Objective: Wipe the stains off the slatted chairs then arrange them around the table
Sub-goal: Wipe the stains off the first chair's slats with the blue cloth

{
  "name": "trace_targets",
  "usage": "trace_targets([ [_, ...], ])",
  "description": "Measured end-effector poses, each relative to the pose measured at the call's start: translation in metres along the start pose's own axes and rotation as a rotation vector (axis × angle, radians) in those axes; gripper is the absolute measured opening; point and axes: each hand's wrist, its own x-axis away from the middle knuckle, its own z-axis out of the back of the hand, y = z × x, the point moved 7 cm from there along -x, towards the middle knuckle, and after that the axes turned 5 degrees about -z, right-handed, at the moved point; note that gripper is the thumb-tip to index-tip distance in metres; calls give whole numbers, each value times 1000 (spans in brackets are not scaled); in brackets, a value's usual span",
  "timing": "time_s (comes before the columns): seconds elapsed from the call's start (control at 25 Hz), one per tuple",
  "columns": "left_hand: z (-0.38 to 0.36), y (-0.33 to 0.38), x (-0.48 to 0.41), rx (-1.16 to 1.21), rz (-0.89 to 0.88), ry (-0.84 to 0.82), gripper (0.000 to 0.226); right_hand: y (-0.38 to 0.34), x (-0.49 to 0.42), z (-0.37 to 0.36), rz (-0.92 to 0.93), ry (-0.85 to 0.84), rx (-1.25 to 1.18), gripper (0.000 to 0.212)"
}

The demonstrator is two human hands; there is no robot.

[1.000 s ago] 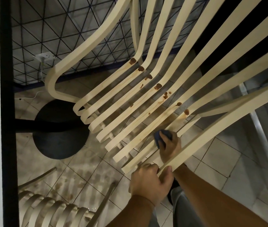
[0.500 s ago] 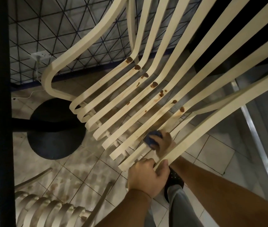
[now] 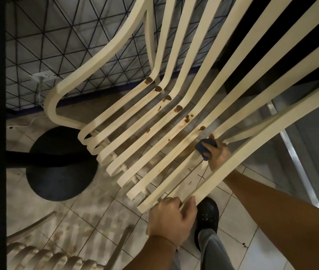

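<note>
While the chair [image 3: 115,107] leans tilted across the middle of the frame, my left hand [image 3: 169,221], at the lower centre, curls round the end of its outermost slat. I judge that one grip to be much of what steadies it. My right hand [image 3: 218,153], right of centre, reaches in between the slats and clutches a blue cloth [image 3: 203,148] against a slat, just below the nearest of the brown stains [image 3: 178,108]. The rest run up and left along the bend of the seat, unwiped.

The main risk I see is the chair twisting or slipping. If I scrub hard, the push goes against a thin slat end held by one hand, and my shoe [image 3: 207,213] sits right under that corner. The wrist could also jam between two slats if the chair shifts. The stains look thick, so a loaded cloth may smear them along the wood or drip onto the tiled floor [image 3: 252,250]. A second chair [image 3: 38,258] lies at the lower left, close enough to catch a swinging leg.
</note>
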Motion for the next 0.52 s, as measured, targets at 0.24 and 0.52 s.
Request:
trace_targets([
  [0.24, 1, 2, -1, -2, -29, -1, 56, 13, 38, -40, -73, 194, 1731, 47],
  [0.52, 1, 2, -3, 24, -21, 6, 50, 63, 74, -51, -135, -259, 1396, 39],
])
